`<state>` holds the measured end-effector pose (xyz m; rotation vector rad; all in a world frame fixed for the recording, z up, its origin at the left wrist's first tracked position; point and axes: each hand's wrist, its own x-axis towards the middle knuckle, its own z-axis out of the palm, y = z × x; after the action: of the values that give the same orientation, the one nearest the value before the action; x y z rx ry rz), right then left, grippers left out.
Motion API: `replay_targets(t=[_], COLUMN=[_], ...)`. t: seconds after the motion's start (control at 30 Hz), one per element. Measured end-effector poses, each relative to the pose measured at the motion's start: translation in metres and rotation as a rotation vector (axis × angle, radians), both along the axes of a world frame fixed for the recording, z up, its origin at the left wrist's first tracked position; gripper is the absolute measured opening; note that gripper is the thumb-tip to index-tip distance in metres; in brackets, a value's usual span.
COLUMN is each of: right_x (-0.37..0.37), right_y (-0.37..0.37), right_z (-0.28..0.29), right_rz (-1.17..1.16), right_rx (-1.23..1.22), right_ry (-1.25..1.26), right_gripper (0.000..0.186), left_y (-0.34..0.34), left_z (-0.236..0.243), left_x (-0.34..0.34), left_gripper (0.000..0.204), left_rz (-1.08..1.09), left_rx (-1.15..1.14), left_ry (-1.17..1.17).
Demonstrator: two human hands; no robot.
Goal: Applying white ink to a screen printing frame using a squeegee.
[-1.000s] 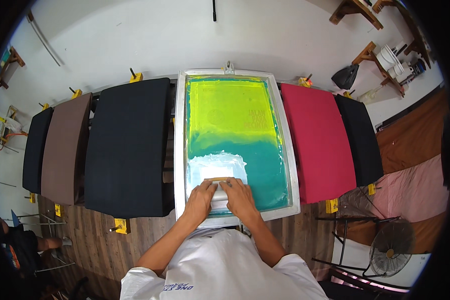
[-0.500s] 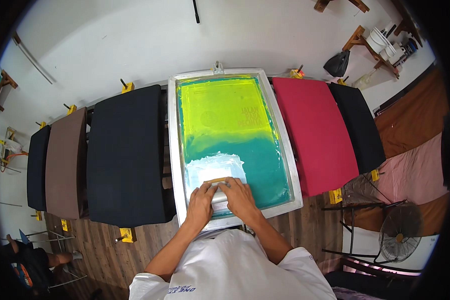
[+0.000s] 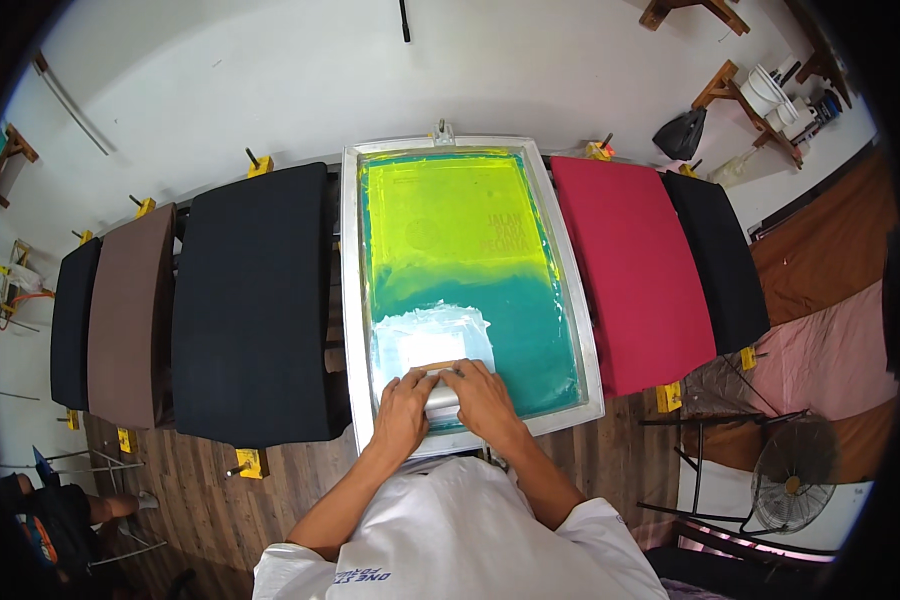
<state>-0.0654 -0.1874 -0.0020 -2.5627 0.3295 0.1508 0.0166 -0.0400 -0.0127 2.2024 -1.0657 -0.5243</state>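
A silver-framed printing screen (image 3: 353, 260) lies in front of me, its mesh teal with a yellow-green upper half. White ink (image 3: 432, 318) covers the lower left of the mesh around a paler rectangle. Across the near part of that patch stands a squeegee (image 3: 436, 367) with a wooden grip. My left hand (image 3: 403, 410) is closed over its left end. The fingers of my right hand (image 3: 480, 398) wrap the right end, thumbs close together near the middle. The squeegee's lower edge is hidden behind its body and my hands.
Black (image 3: 255, 300) and brown (image 3: 130, 310) padded boards stand left of the screen; red (image 3: 630, 270) and black (image 3: 720, 260) ones stand right. Yellow brackets (image 3: 252, 463) jut from their ends. A floor fan (image 3: 795, 480) is at lower right. Another person's leg (image 3: 115, 508) shows at lower left.
The squeegee and both hands have come slightly nearer to me, baring a little more of the pale rectangle. The whole view has shifted a little.
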Motion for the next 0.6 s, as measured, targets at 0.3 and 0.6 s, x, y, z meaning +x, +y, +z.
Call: replay_targets(t=[0.3, 0.6], right_x=[0.002, -0.006], right_y=[-0.003, 0.006], right_z=[0.008, -0.001], right_rz=[0.047, -0.012], right_rx=[-0.013, -0.068], right_ry=[0.061, -0.073], right_gripper=[0.057, 0.057], left_y=[0.001, 0.005], left_z=[0.000, -0.008], left_x=[-0.004, -0.010], left_gripper=[0.057, 0.063], left_rz=[0.036, 0.055], left_rx=[-0.051, -0.046], left_ry=[-0.066, -0.108])
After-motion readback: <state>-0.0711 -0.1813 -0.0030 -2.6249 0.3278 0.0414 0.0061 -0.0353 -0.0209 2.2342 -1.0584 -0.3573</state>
